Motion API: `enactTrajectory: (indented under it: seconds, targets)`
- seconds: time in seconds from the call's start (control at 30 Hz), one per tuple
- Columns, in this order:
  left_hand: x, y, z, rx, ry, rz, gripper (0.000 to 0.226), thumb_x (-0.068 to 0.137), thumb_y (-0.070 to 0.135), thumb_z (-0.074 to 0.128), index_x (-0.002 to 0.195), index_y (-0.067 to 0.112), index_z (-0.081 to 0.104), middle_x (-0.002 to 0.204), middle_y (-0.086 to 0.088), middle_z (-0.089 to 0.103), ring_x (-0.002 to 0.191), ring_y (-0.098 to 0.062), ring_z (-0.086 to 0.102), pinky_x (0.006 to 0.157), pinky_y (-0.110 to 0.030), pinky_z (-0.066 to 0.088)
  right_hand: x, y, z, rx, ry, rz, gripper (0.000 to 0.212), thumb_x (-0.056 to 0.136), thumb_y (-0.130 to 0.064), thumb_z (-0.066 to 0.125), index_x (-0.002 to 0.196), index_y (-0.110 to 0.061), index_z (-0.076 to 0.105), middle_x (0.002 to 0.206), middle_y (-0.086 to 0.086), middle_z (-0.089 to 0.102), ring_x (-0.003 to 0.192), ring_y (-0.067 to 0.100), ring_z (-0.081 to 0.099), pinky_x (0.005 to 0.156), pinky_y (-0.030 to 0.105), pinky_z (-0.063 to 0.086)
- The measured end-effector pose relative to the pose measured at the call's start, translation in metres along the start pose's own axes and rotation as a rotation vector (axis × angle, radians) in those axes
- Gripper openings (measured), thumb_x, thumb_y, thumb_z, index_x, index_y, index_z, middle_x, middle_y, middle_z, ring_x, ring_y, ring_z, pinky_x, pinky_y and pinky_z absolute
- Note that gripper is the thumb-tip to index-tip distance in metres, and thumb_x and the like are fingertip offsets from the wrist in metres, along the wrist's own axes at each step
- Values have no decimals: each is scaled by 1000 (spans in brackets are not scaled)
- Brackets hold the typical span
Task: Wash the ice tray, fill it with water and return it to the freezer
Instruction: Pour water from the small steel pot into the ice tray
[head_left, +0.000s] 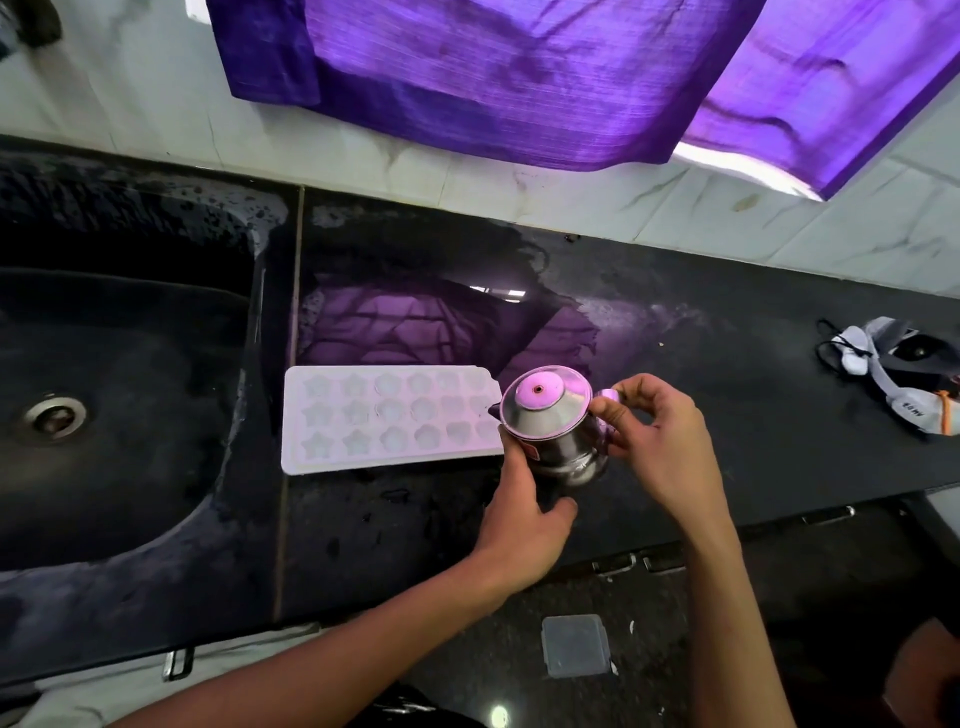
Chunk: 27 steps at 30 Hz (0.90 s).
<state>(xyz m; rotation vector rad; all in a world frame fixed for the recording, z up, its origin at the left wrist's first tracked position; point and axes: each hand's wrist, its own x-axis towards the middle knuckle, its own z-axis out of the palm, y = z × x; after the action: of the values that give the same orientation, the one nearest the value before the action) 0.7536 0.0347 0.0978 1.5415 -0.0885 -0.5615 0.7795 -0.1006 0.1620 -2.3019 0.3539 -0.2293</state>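
A white ice tray with star and flower moulds lies flat on the black counter, just right of the sink. At its right end stands a small steel jug with a lid, its spout over the tray's edge. My left hand cups the jug's lower body from the near side. My right hand grips the jug's handle with curled fingers.
A black sink with a steel drain fills the left. A purple curtain hangs over the tiled wall behind. A grey and black strap bundle lies at the far right. A small square lid lies on the floor below.
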Motion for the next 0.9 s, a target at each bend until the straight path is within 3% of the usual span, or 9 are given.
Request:
enactTrajectory:
  seconds: [0.63, 0.77, 0.9]
  targets:
    - [2, 2, -3, -33, -47, -16, 87, 89, 12, 57, 149, 36, -1, 145, 13, 38, 122, -2, 37, 95, -17, 29, 3, 0, 0, -113, 26, -12, 15, 80, -42, 70, 77, -30, 62, 79, -8, 68, 74, 18, 68, 72, 50, 56]
    - [2, 2, -4, -37, -54, -12, 87, 89, 12, 57, 149, 37, -1, 147, 13, 36, 128, -4, 35, 100, -19, 27, 2, -2, -1, -100, 25, -7, 14, 81, -41, 70, 76, -30, 61, 78, -8, 69, 73, 18, 68, 73, 50, 56]
    - [3, 4, -6, -29, -70, 9, 92, 89, 11, 58, 149, 35, -8, 147, 14, 32, 127, -1, 33, 89, -5, 28, 2, -3, -3, -24, 26, 23, 14, 81, -37, 71, 75, -30, 61, 75, -6, 69, 65, 18, 68, 72, 51, 57]
